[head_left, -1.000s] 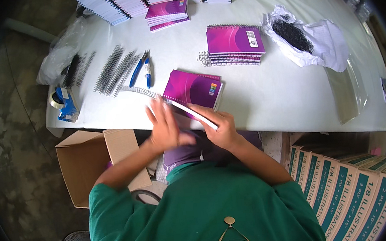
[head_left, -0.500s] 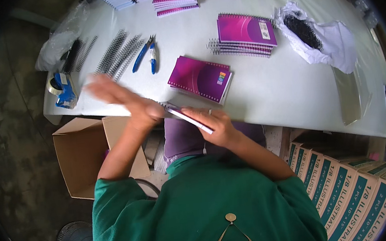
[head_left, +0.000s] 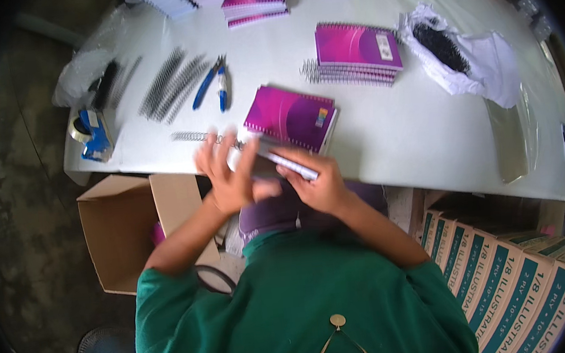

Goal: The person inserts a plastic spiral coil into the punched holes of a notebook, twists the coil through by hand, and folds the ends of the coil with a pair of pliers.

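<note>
My right hand (head_left: pixel 320 181) grips a small notebook (head_left: pixel 288 163), seen nearly edge-on, just off the table's near edge. From the notebook's left end a dark spiral wire coil (head_left: pixel 188 136) sticks out over the tabletop. Over that end is my left hand (head_left: pixel 229 178), blurred, its fingers spread and nothing seen held in it; whether it touches the coil I cannot tell. Right behind the held notebook lies a small stack of purple notebooks (head_left: pixel 289 117) with punched holes along the edge and no coils in them.
Loose coils (head_left: pixel 170 85), blue-handled pliers (head_left: pixel 206 86) and a blue cutter (head_left: pixel 222 91) lie at left, near a tape dispenser (head_left: pixel 94 136). Coil-bound notebooks (head_left: pixel 357 49) and a white bag of coils (head_left: pixel 488 71) stand at right. A cardboard box (head_left: pixel 122 224) sits below left.
My left hand has swung right and downward, from pointing left to upright with spread fingers. The coil now shows protruding left of the notebook. My right hand keeps its grip, shifted slightly.
</note>
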A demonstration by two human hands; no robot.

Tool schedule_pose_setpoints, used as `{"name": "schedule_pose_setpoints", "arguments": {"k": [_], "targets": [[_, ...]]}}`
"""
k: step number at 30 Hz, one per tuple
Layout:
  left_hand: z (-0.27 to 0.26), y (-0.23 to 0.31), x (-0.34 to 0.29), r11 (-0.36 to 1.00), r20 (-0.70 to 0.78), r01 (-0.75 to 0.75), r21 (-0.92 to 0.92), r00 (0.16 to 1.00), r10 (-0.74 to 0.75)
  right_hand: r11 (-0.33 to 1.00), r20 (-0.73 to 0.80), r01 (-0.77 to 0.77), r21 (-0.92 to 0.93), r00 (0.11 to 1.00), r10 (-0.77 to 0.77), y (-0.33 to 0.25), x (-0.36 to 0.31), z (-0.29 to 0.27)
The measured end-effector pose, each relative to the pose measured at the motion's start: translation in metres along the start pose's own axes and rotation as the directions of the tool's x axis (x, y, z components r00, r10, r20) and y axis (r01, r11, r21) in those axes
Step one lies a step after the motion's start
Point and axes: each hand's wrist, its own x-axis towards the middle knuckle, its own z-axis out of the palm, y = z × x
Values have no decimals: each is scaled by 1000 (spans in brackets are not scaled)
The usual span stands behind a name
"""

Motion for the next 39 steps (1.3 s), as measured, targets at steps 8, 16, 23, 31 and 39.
{"name": "schedule_pose_setpoints", "arguments": {"k": [8, 16, 23, 31, 39], "targets": [[3, -22, 57, 982, -121, -61, -180, 992, 40, 999, 79, -20, -26, 997, 22, -7, 7, -5], [22, 0, -52, 970, 188, -160, -181, 963, 194, 996, 94, 51, -69, 995, -45, -1, 12, -8], [17, -1, 3, 988, 52, 20, -156, 999, -12, 999, 95, 9, -49, 995, -4, -3, 9, -5], [-24, -21, 64, 978, 293, -5, -210, 954, 68, 985, 33, -152, 83, 988, 149, -7, 12, -7], [-37, -23, 83, 962, 463, 16, -273, 879, 117, 983, 44, -154, 100, 988, 150, -6, 12, -7]]}}
